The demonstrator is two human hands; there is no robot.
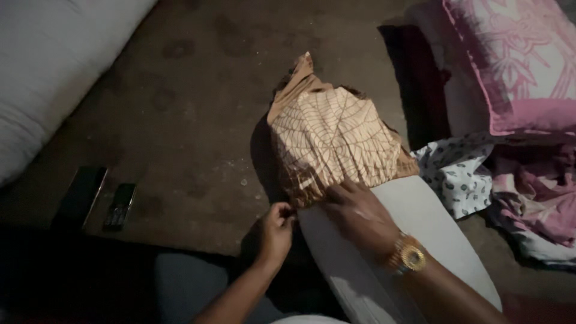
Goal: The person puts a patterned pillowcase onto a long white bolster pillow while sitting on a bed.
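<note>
Mid-frame on the floor [180, 120]: tan leaf-patterned cloth [333, 141] draped over a white board's [420, 222] tip, pinned flat under right hand [360, 216], hem pinched in left hand's [275, 231] narrow grip to pull taut.

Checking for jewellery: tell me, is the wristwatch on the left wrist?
No, the gold wristwatch sits on the right wrist, behind the right hand.

cover [333, 141]: tan, cream leaf-vein print | pillow [414, 246]: white | cushion [519, 60]: pink, pale floral | cloth [459, 171]: white, dark sprigs | watch [408, 255]: gold | floor [192, 120]: dark brown
</note>
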